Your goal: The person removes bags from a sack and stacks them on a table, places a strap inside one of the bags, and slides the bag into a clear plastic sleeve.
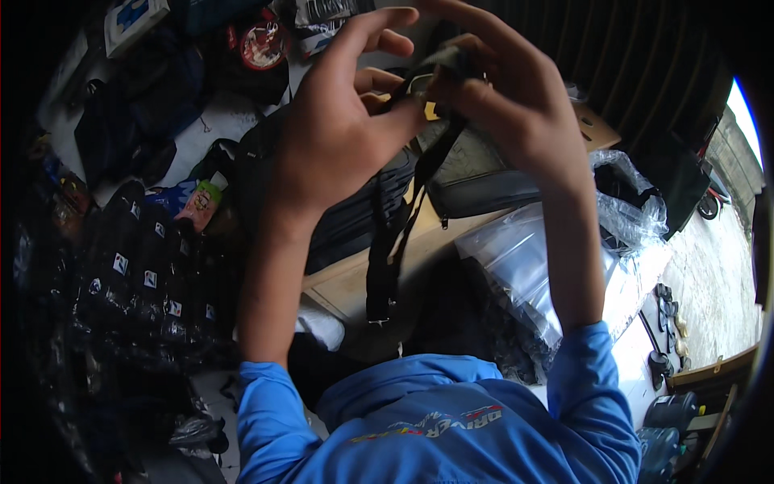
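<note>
Both my hands are raised in front of me at the top middle. A black webbing strap [380,278] runs between them and hangs down in a long loop, with a small metal piece at its low end. My left hand [334,133] pinches the strap between thumb and fingers. Close beside it, my right hand [516,101] grips the strap's upper part, where a buckle-like piece seems to sit; fingers partly hide it. Behind the strap, a dark bag with a zipper [484,181] and a stack of black bags [343,230] lie on a light wooden table [343,276].
Clear plastic packaging [524,250] covers items to the right. Black plastic-wrapped goods with small labels [133,266] are piled at the left. A red round container [264,44] stands at the far left. Large water bottles [659,452] and sandals [663,323] are at the right.
</note>
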### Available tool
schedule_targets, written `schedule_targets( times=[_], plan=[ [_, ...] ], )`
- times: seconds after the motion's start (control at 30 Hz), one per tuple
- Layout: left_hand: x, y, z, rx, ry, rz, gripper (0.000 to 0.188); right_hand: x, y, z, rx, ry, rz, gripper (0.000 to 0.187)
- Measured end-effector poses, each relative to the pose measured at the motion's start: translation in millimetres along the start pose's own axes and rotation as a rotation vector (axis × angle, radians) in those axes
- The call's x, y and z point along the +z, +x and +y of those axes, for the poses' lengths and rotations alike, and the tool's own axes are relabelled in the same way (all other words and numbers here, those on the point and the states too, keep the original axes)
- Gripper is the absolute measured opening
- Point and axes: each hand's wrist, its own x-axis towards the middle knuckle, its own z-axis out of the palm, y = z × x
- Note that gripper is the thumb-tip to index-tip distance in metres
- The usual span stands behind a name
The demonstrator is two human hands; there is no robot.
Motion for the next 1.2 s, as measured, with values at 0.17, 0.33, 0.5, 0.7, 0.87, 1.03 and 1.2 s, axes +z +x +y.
schedule_targets(
  times=[0.17,0.33,0.5,0.7,0.87,1.03,1.2],
  plan=[
    [1,-43,-24,-0.076,-0.194,0.035,0.055,-5,9,-4,-0.112,-0.194,-0.056,0.042],
    [7,-37,-32,-0.075,-0.18,0.189,0.044,-11,-6,5,0.093,-0.31,-0.159,0.053],
    [27,-36,-44,0.076,0.235,0.125,0.049,-7,-13,38,0.084,-0.625,-0.099,0.06],
    [43,-57,-68,-0.04,0.072,0.083,0.058,-25,-2,41,-0.018,-0.654,-0.105,0.047],
    [55,-56,-80,-0.031,-0.154,0.077,0.053,-20,-1,21,0.04,-0.566,-0.103,0.044],
    [71,-56,-81,-0.123,-0.427,0.031,0.057,-23,-5,12,-0.01,-0.571,-0.119,0.042],
    [93,-75,-87,-0.109,-0.195,0.089,0.068,-39,-13,19,-0.097,-0.537,-0.119,0.041]
  ],
)
